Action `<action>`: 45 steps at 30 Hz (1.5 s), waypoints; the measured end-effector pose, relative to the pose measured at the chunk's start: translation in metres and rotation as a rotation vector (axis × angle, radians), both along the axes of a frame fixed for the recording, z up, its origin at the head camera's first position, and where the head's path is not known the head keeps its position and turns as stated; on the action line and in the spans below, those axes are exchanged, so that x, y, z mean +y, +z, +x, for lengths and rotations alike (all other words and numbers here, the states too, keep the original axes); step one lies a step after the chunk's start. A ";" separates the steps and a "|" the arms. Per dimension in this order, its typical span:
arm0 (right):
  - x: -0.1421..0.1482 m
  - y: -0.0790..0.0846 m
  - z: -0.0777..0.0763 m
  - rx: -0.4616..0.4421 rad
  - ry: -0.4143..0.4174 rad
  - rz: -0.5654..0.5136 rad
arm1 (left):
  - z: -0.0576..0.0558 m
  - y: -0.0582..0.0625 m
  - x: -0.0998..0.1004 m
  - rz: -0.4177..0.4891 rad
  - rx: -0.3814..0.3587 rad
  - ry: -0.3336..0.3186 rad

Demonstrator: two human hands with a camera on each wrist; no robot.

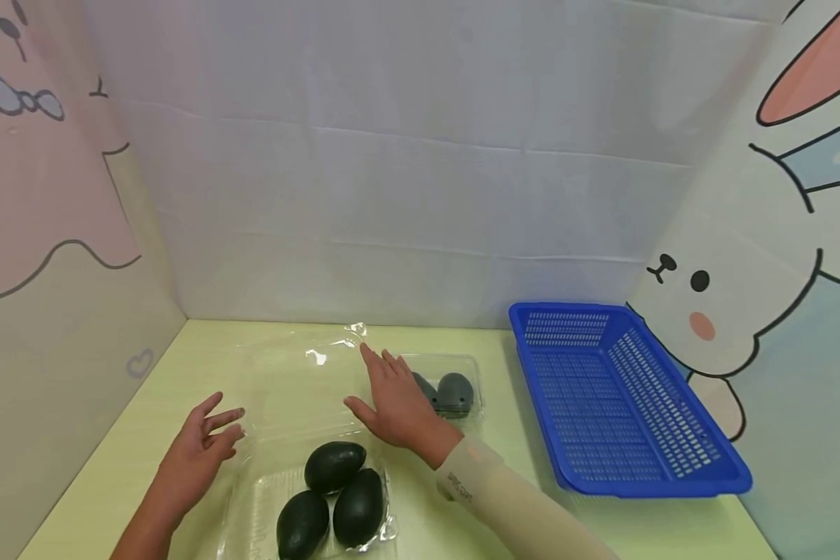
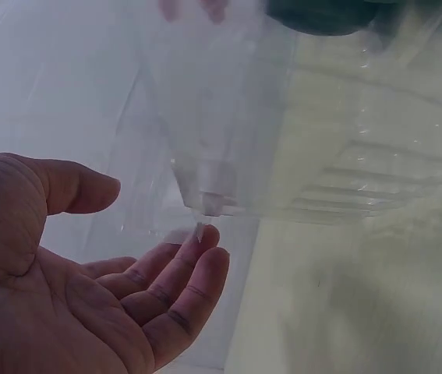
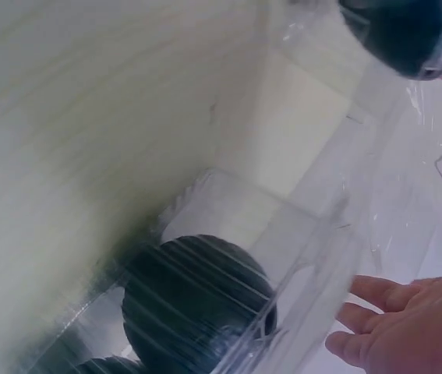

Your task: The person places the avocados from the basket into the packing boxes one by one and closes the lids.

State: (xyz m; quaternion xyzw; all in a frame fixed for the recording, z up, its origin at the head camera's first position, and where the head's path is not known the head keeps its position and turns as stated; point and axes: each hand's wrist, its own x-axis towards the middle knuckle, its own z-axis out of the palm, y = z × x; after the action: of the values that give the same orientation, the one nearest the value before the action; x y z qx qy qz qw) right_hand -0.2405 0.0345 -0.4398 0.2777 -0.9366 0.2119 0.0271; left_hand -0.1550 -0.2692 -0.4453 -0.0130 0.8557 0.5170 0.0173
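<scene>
Three dark green, glossy avocados [image 1: 334, 467] lie in a clear plastic box [image 1: 241, 509] at the front, its clear lid [image 1: 287, 397] lifted open behind them. My left hand [image 1: 199, 447] is at the left side of this box with its fingers spread. In the left wrist view its fingertips [image 2: 205, 280] are close to the box's clear edge; whether they touch cannot be told. My right hand [image 1: 399, 400] reaches across to the lid's right side, fingers extended. Beside it stands a second clear box [image 1: 477, 381] with dark round fruit [image 1: 455, 393], partly hidden by that hand.
A blue plastic basket [image 1: 556, 467] with slotted walls stands on the right of the pale yellow table [image 1: 203, 350]. White cloth [image 1: 427, 194] hangs at the back, and printed cartoon panels [image 1: 749, 327] flank both sides.
</scene>
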 end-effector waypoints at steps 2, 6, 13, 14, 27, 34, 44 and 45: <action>0.001 0.002 0.002 -0.041 0.005 -0.062 | 0.001 0.001 -0.001 0.008 -0.002 0.003; 0.004 0.004 0.004 -0.113 0.002 -0.175 | 0.004 0.002 -0.003 0.034 0.018 0.003; 0.009 0.006 0.009 -0.240 0.009 -0.363 | 0.006 0.004 -0.003 0.037 0.078 0.002; 0.010 0.007 0.010 -0.256 0.013 -0.386 | 0.006 0.004 -0.003 0.033 0.088 0.004; 0.020 0.013 0.014 -0.436 0.094 -0.627 | 0.006 0.012 -0.002 -0.040 0.125 0.013; 0.024 0.018 0.016 -0.510 0.161 -0.743 | 0.008 0.018 0.001 -0.061 0.125 0.022; 0.033 0.025 0.032 -0.543 0.214 -0.741 | 0.020 0.018 -0.001 -0.089 0.139 -0.003; 0.034 0.025 0.034 -0.541 0.218 -0.739 | 0.022 0.018 -0.001 -0.077 0.150 -0.012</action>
State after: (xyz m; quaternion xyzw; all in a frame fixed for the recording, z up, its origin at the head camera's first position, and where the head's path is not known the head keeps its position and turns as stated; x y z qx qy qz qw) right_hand -0.2064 0.0681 -0.4147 0.2812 -0.7372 0.5974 -0.1435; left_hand -0.1329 -0.2704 -0.4278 0.0302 0.8740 0.4830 -0.0444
